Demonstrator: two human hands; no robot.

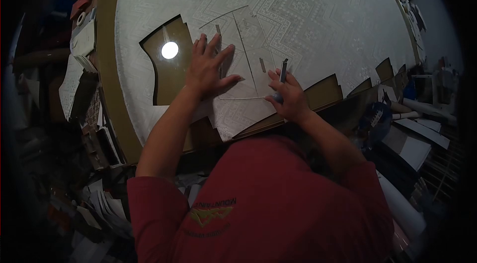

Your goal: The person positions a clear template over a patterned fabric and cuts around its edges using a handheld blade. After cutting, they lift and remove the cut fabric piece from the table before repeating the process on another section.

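Note:
A clear template (251, 39) lies on white patterned fabric (318, 29); dark lines and short grey strips show on it. My left hand (208, 66) is spread flat with its fingers apart, pressing on the template's left part. Close to the template's lower right edge, my right hand (290, 95) is closed around a utility knife (283, 72), its narrow metal end pointing up and away from me. Part of the knife's handle is hidden by my fingers. Left of my left hand, a cut-out opening (171, 71) in the fabric bares the brown surface below.
More stepped cut-outs (325, 89) run along the fabric's near right edge. The table's brown border (107, 39) shows on the left. Papers and a tape roll (81, 18) lie beyond it. Rolls and sheets (415, 151) crowd the right side.

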